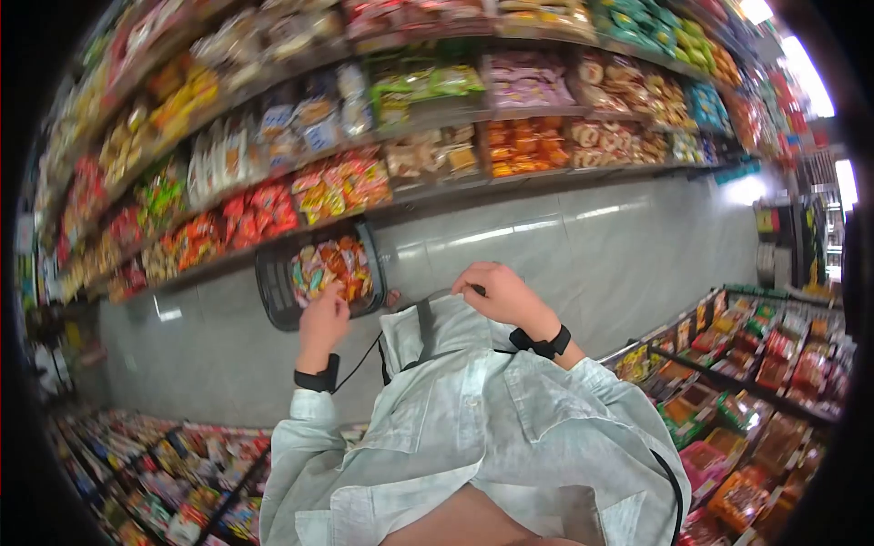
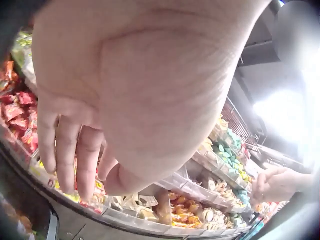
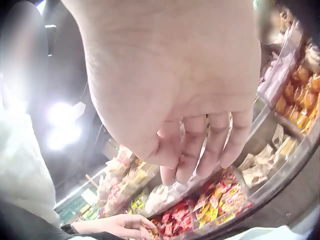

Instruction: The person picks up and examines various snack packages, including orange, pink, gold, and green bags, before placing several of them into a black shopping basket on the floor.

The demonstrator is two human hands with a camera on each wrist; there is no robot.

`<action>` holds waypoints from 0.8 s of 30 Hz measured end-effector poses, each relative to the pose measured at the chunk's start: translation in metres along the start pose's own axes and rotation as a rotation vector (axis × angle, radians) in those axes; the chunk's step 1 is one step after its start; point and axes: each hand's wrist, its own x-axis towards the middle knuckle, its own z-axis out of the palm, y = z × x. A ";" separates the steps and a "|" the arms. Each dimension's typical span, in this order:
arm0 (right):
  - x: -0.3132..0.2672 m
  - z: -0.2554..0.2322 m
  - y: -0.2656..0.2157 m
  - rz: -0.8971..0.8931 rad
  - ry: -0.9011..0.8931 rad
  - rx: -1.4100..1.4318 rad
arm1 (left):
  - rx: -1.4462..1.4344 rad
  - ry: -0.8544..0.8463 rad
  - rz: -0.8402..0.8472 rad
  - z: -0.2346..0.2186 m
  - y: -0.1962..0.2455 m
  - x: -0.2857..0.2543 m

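A dark shopping basket (image 1: 267,289) stands on the floor against the lowest shelf, with a heap of colorful wrapped snacks (image 1: 319,264) inside. My left hand (image 1: 325,317) overlaps the basket's near side in the head view. Seen from the left wrist, this hand (image 2: 140,95) has its fingers loosely extended, with nothing visible in them. In front of my waist hovers my right hand (image 1: 496,293), to the right of the basket. The right wrist view shows that hand (image 3: 175,75) palm side, its fingers loosely bent and no item showing.
Tiered shelves of bagged snacks curve across the far side, including red packets (image 1: 259,211) and orange packets (image 1: 528,146). Grey tiled floor (image 1: 592,237) runs between them and me. Packaged goods fill a low display (image 1: 756,400) at right and another (image 1: 164,482) at lower left.
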 end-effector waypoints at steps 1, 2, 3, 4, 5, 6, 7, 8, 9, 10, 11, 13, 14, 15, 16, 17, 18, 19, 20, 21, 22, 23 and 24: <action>-0.010 -0.016 0.009 -0.012 0.045 -0.001 | -0.011 -0.009 0.010 -0.016 0.023 0.018; -0.021 -0.035 0.019 -0.026 0.090 -0.007 | -0.024 -0.016 0.021 -0.026 0.047 0.038; -0.032 -0.052 0.030 -0.014 0.127 -0.007 | -0.009 0.008 0.038 -0.020 0.057 0.060; -0.044 -0.068 0.042 -0.003 0.164 -0.007 | -0.022 0.018 0.073 -0.017 0.084 0.078; -0.054 -0.083 0.054 0.006 0.203 -0.009 | -0.036 0.029 0.109 -0.013 0.114 0.097; -0.064 -0.097 0.068 0.032 0.248 0.006 | -0.051 0.041 0.143 -0.007 0.145 0.115; -0.075 -0.108 0.081 0.059 0.286 0.023 | -0.089 0.019 0.200 0.005 0.179 0.130; -0.086 -0.118 0.091 0.088 0.318 0.039 | -0.130 -0.005 0.250 0.022 0.215 0.143; -0.097 -0.130 0.098 0.114 0.349 0.053 | -0.114 -0.020 0.345 0.037 0.258 0.152; -0.107 -0.142 0.104 0.139 0.376 0.064 | -0.132 -0.076 0.385 0.051 0.307 0.152; -0.116 -0.152 0.110 0.166 0.401 0.075 | -0.179 -0.150 0.455 0.068 0.348 0.151; -0.130 -0.166 0.126 0.204 0.428 0.097 | -0.175 -0.275 0.669 0.111 0.413 0.144; -0.136 -0.171 0.134 0.223 0.438 0.109 | -0.180 -0.371 0.808 0.126 0.440 0.136; -0.141 -0.175 0.140 0.261 0.458 0.112 | -0.243 -0.438 0.939 0.144 0.461 0.130; -0.145 -0.178 0.147 0.298 0.477 0.115 | -0.211 -0.504 0.973 0.148 0.480 0.127; -0.148 -0.185 0.153 0.336 0.494 0.116 | -0.181 -0.568 1.006 0.149 0.497 0.125; -0.151 -0.193 0.158 0.354 0.505 0.142 | -0.150 -0.631 1.038 0.151 0.511 0.127; -0.154 -0.202 0.163 0.374 0.515 0.169 | -0.283 -0.575 1.038 0.156 0.512 0.139; -0.156 -0.210 0.167 0.395 0.525 0.197 | -0.307 -0.538 1.003 0.158 0.512 0.151; -0.156 -0.217 0.173 0.416 0.549 0.193 | -0.331 -0.501 0.970 0.157 0.513 0.165; -0.154 -0.224 0.180 0.435 0.574 0.186 | -0.354 -0.463 0.939 0.155 0.513 0.181; -0.151 -0.233 0.187 0.454 0.601 0.177 | -0.293 -0.456 0.911 0.150 0.512 0.200; -0.147 -0.243 0.192 0.478 0.630 0.180 | -0.233 -0.448 0.884 0.145 0.511 0.220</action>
